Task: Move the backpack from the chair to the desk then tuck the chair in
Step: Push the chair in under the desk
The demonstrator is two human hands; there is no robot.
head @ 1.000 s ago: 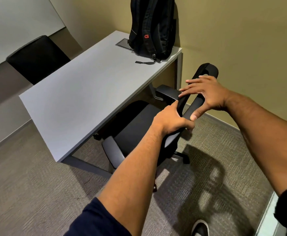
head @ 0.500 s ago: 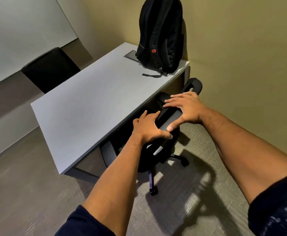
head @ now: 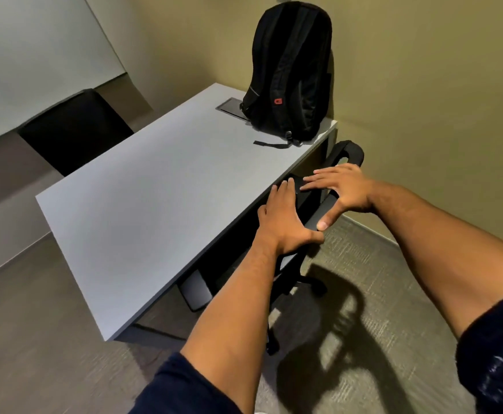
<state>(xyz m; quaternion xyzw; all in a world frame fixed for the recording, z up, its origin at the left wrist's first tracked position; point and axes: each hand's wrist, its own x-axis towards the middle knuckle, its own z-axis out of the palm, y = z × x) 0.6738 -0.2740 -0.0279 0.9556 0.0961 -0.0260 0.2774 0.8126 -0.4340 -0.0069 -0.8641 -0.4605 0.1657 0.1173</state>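
On grey desk [head: 154, 186] — black backpack [head: 292, 73]

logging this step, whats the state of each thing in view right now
backpack: upright on the desk's far corner, leaning on the wall
desk: bears only the backpack; cable hatch closed
office chair: seat under the desk, backrest close to its edge
left hand: open, pressing on the backrest top
right hand: open, fingers flat on the backrest
second chair: at the desk's far side, untouched
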